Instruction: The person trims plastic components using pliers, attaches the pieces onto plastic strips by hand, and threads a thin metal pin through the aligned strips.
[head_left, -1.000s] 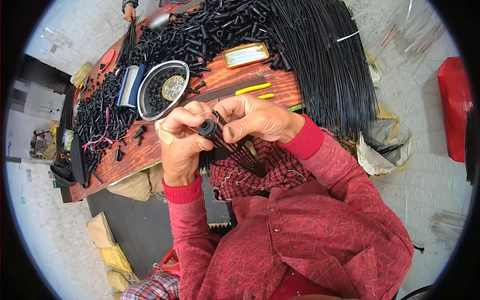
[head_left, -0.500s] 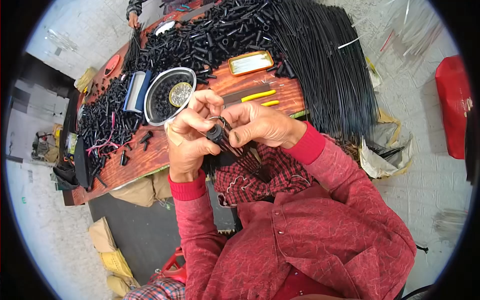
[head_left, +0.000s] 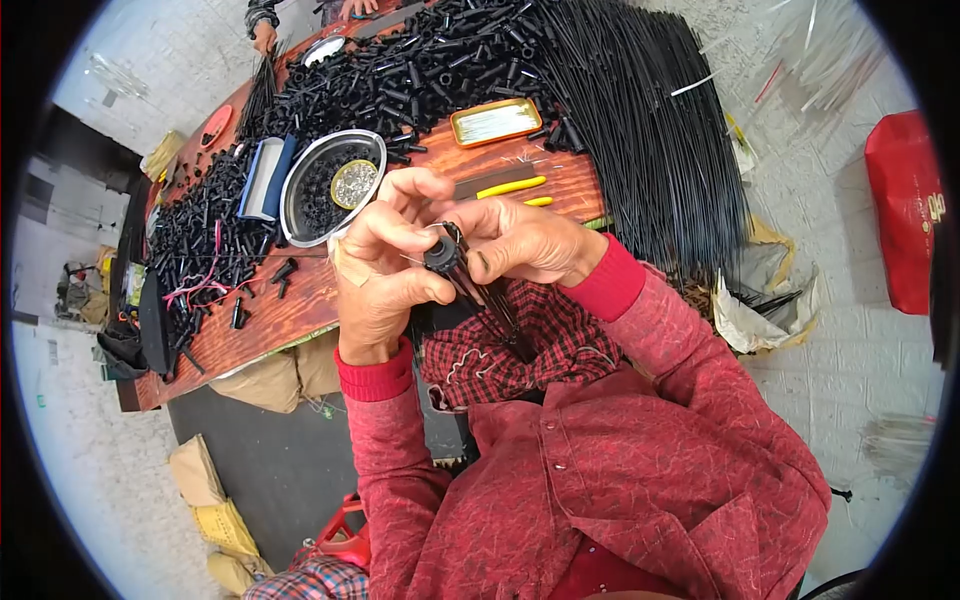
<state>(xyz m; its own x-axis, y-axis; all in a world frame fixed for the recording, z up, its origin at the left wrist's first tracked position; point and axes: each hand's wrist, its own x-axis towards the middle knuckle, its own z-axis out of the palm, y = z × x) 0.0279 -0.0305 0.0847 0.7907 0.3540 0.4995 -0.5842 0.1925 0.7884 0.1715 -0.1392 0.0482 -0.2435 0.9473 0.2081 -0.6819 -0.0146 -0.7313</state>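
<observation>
Between my hands is a black umbrella runner (head_left: 440,255), a ring-ended plastic tube, with thin black ribs (head_left: 497,315) slanting down from it towards my lap. My right hand (head_left: 530,243) is closed round its upper right side, thumb pressed along the ribs. A thin wire (head_left: 411,260) shows at the runner's ring. My left hand (head_left: 380,265), with a tan plaster on it, pinches the wire at the runner's left; the fingertips partly hide it. Below the ribs lies a red-and-black checked cloth (head_left: 470,355) on my lap.
Black plastic tubes (head_left: 400,85) cover the wooden table (head_left: 300,305). A steel bowl (head_left: 288,200) holds small black parts and a tin (head_left: 354,184). Nearby are yellow-handled pliers (head_left: 512,186), a yellow tray (head_left: 497,122) and black rods (head_left: 650,140). A co-worker's hand (head_left: 264,37) is at the far left.
The runner has tilted slightly and moved a little right and down, away from my left fingertips. More of the wire shows. Another person's hand has appeared at the table's far edge.
</observation>
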